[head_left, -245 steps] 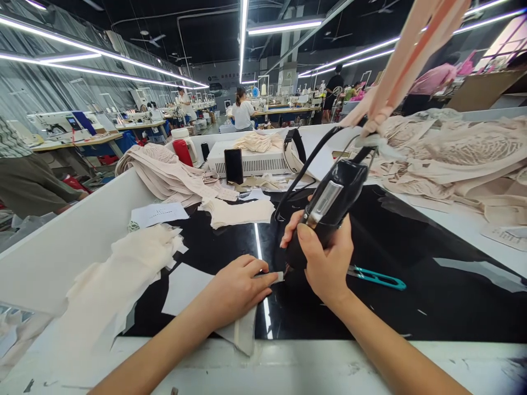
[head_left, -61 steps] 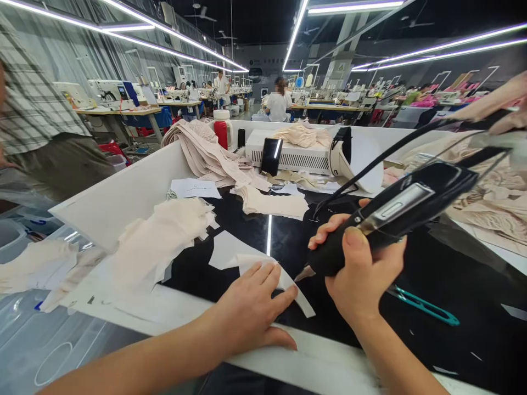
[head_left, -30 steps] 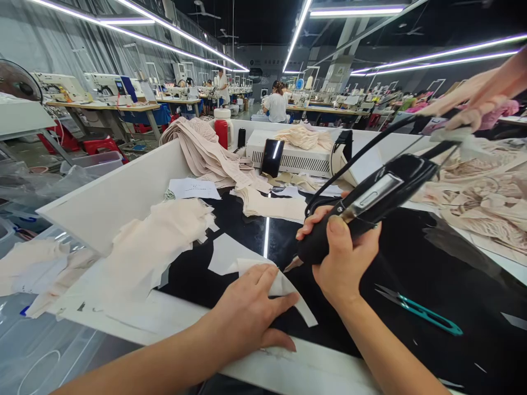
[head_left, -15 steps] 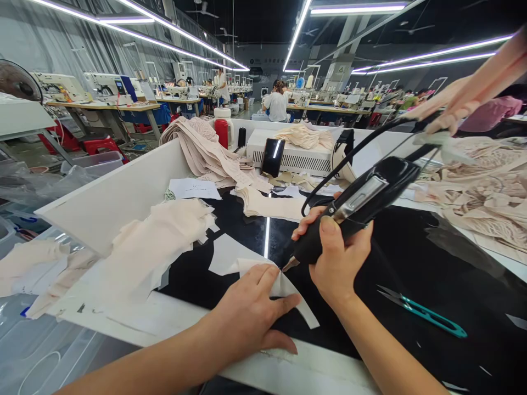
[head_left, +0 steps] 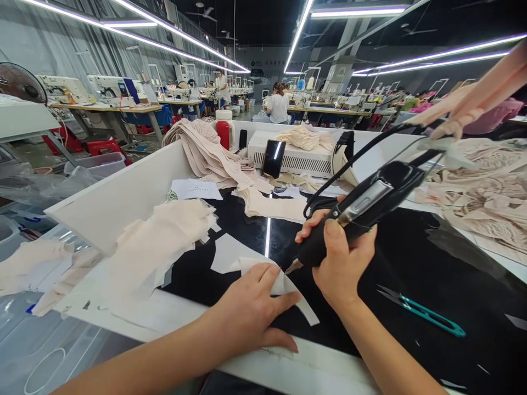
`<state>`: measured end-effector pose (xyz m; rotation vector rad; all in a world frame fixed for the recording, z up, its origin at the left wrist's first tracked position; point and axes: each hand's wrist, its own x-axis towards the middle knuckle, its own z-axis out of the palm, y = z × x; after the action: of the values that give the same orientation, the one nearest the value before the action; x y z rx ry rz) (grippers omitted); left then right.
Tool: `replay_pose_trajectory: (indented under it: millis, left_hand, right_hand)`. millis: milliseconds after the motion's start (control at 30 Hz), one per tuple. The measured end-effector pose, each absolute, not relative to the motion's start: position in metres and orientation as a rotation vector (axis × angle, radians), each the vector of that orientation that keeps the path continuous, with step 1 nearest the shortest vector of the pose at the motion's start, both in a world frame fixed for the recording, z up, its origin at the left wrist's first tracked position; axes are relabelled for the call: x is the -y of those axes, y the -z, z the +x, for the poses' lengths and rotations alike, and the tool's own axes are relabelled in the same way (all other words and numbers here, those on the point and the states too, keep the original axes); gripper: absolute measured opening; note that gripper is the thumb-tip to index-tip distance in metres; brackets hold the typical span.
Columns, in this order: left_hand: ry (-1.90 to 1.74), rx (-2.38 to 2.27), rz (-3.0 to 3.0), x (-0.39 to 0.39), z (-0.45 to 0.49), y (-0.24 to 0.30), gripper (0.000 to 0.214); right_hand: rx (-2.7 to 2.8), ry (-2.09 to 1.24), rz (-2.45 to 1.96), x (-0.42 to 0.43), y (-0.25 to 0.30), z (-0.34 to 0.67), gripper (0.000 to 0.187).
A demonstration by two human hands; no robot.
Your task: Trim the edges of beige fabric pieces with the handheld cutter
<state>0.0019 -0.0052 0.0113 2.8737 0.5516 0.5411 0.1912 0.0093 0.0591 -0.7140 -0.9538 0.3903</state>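
Observation:
My right hand [head_left: 343, 263] is wrapped round a black corded hand tool [head_left: 358, 211] with a silver lever and a narrow metal tip. The tool slants down to the left, its tip just beside the fabric near my left fingertips. My left hand [head_left: 257, 304] lies with fingers stretched and thumb spread, pressing on a pale fabric piece [head_left: 302, 304]. That fabric lies over a white pattern piece [head_left: 225, 253] on the black work surface [head_left: 193, 282]. Part of the fabric is hidden beneath my left fingers. Teal thread snips [head_left: 428, 314] lie to the right of my right forearm.
Beige fabric pieces [head_left: 160, 236] are piled at left, with a folded stack [head_left: 274, 204] beyond my hands. A phone [head_left: 273, 158] leans against a white vented box [head_left: 302, 156]. Pale cloth straps [head_left: 473, 112] hold the tool's cable. More fabric [head_left: 494, 203] is heaped at right.
The tool and my right hand have shifted slightly right, and its tip has come a little away from the fabric. My left hand stays pressed in nearly the same place.

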Motion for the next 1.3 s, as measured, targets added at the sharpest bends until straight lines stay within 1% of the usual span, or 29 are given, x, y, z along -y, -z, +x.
replay_pose_trajectory:
  millis: [67,167,200,333,400,467,533,600,667,800,1067,1200,1300]
  left_hand:
    - [-0.516,-0.53,2.837,0.0,-0.002,-0.022,0.075]
    - [-0.489,-0.538,2.82,-0.015,-0.013,-0.036,0.035]
    - [-0.491,-0.554,2.836,-0.022,-0.018,-0.039,0.031]
    - [-0.369,-0.527,2.887,-0.048,-0.037,-0.036,0.051]
    - [-0.328,-0.582,2.903,-0.05,-0.042,-0.035,0.053]
    - [-0.279,-0.691,2.942,-0.044,-0.04,-0.038,0.045]
    - [-0.172,-0.855,2.974,-0.032,-0.033,-0.046,0.029]
    - [-0.039,-1.008,2.95,-0.018,-0.023,-0.056,0.014]
    - [0.066,-1.069,2.904,-0.006,-0.015,-0.066,0.009]
    - [0.176,-1.096,2.84,0.007,-0.006,-0.078,0.011]
    - [0.217,-1.114,2.829,0.012,-0.007,-0.085,0.014]
    - [0.17,-1.106,2.899,0.012,-0.007,-0.085,0.019]
    - [0.062,-0.931,3.005,0.011,-0.005,-0.08,0.02]
  right_hand:
    - [0.959,-0.4,-0.713,-0.01,-0.061,0.194,0.04]
    - [0.985,-0.36,-0.777,-0.008,-0.067,0.202,0.042]
    - [0.999,-0.332,-0.818,-0.008,-0.07,0.205,0.042]
    - [1.03,-0.26,-0.968,-0.004,-0.079,0.22,0.047]
    - [1.027,-0.27,-0.968,-0.002,-0.083,0.224,0.048]
    - [1.034,-0.291,-0.921,0.001,-0.085,0.225,0.044]
    - [1.034,-0.318,-0.876,0.008,-0.086,0.222,0.041]
    - [1.018,-0.36,-0.859,0.017,-0.085,0.218,0.042]
    - [0.986,-0.41,-0.849,0.027,-0.085,0.212,0.046]
    - [0.925,-0.488,-0.79,0.043,-0.084,0.203,0.05]
    - [0.886,-0.525,-0.731,0.049,-0.074,0.193,0.051]
    - [0.876,-0.547,-0.719,0.049,-0.071,0.189,0.051]
    - [0.869,-0.554,-0.716,0.05,-0.071,0.188,0.052]
